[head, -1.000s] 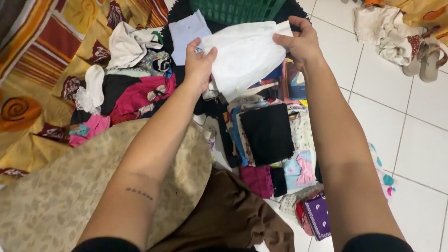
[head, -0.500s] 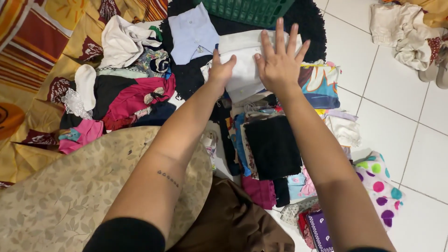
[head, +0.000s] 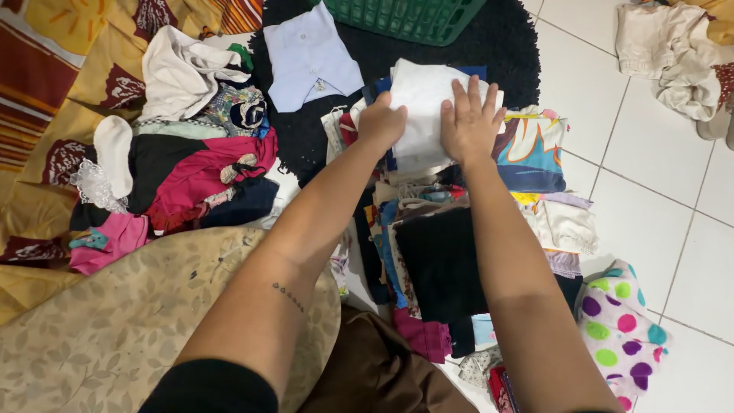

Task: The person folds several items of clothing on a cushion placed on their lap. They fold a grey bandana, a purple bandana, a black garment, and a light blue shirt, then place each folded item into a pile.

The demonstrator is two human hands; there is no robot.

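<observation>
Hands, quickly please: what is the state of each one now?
Left hand: fingers curled, pressing on the white folded cloth.
Right hand: open, flat on the same cloth.

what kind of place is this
Probably a room in a home, used for sorting laundry: white tiled floor, a black shaggy rug, a green laundry basket and piles of folded clothes.

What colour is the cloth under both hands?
Plain white cloth, pressed by left hand and right hand; head view.
</observation>
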